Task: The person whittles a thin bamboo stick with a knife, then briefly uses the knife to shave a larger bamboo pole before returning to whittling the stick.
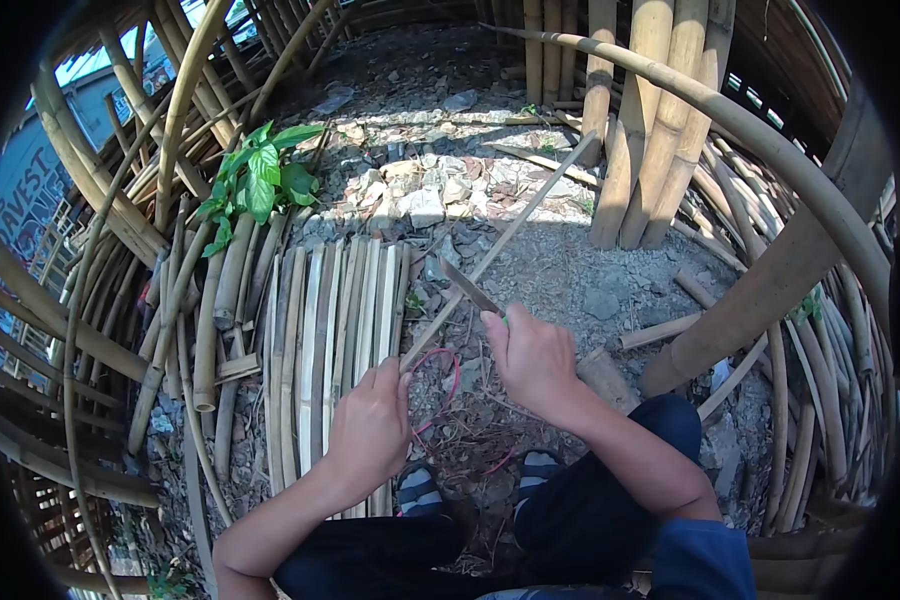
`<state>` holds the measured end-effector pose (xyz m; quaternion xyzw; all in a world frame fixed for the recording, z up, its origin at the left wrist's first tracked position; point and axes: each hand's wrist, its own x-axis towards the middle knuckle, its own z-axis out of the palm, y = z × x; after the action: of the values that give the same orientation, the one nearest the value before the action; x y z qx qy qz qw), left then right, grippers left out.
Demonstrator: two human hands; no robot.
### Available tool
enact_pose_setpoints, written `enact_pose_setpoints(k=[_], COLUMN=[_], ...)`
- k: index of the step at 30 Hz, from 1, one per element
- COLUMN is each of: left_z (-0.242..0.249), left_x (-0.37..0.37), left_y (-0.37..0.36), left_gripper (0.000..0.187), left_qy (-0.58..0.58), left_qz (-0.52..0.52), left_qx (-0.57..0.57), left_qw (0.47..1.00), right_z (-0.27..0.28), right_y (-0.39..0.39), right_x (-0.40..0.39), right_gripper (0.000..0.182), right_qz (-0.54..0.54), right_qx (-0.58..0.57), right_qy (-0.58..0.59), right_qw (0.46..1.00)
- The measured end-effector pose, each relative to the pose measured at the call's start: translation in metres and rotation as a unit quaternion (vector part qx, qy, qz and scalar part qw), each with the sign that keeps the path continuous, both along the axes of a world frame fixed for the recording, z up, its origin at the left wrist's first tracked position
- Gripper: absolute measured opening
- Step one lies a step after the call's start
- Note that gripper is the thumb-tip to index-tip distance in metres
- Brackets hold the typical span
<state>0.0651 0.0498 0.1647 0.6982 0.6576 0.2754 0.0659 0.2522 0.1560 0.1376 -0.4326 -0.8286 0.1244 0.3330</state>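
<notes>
My left hand is closed around the near end of a long, thin bamboo strip, which slants away up and to the right. In my right hand is a knife, its blade pointing up and left and crossing the strip. Blade and strip appear to meet, though whether the edge cuts in cannot be made out. Only a bit of the green handle shows between my fingers. Beside my left hand lies a row of split bamboo strips on the ground.
Bamboo poles stand upright at the back right. A thick pole leans across the right side. Cut poles and a leafy plant are at left. Rubble lies ahead; a pink cord rests near my sandals.
</notes>
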Motion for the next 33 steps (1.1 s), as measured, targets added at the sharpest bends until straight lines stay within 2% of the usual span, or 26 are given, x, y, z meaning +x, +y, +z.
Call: enact_pose_setpoints(k=[2,6,8,13,15,18,21,24,25,27,31,33], left_z=[-0.003,-0.003,0.0,0.005,0.005,0.006,0.008,0.007,0.005,0.0,-0.004,-0.005], left_x=[-0.002,0.001,0.003,0.003,0.001,0.0,-0.001,-0.001,-0.003,-0.007,-0.01,-0.009], left_y=[-0.001,0.003,0.001,-0.001,-0.001,-0.004,-0.001,0.0,-0.001,-0.01,-0.018,-0.017], left_gripper=[0.014,0.014,0.015,0.016,0.017,0.016,0.014,0.014,0.014,0.015,0.014,0.014], left_qy=[0.004,0.003,0.009,-0.003,-0.013,-0.015,-0.022,-0.024,-0.023,-0.007,0.005,0.006], left_qz=[0.0,-0.002,-0.007,-0.011,-0.023,-0.008,0.005,0.007,0.006,0.013,0.009,0.008], left_qx=[-0.025,-0.022,-0.001,-0.005,-0.008,-0.015,-0.045,-0.011,-0.011,-0.033,-0.071,-0.06], left_qw=[1.0,1.0,1.0,1.0,1.0,1.0,0.999,1.0,1.0,0.999,0.997,0.998], right_z=[-0.004,-0.005,-0.008,-0.005,-0.009,-0.002,-0.003,-0.005,0.001,0.016,0.015,0.012], right_y=[0.012,-0.016,-0.031,-0.014,-0.004,0.02,0.019,0.029,0.039,0.066,0.082,0.047], right_x=[0.009,-0.003,-0.01,-0.005,-0.001,0.014,0.013,0.011,0.015,0.035,0.063,0.043], right_gripper=[0.04,0.04,0.037,0.037,0.037,0.037,0.036,0.04,0.04,0.047,0.051,0.047], right_qz=[-0.017,0.015,0.1,0.073,0.063,0.007,-0.012,-0.004,-0.006,-0.162,-0.186,-0.089], right_qx=[0.054,0.043,0.039,0.045,0.131,0.153,0.126,0.17,0.169,0.042,0.029,0.016], right_qy=[-0.026,-0.021,0.024,0.01,0.011,-0.016,-0.068,-0.034,-0.033,-0.067,-0.065,-0.034], right_qw=[0.998,0.999,0.994,0.996,0.989,0.988,0.99,0.985,0.985,0.984,0.98,0.995])
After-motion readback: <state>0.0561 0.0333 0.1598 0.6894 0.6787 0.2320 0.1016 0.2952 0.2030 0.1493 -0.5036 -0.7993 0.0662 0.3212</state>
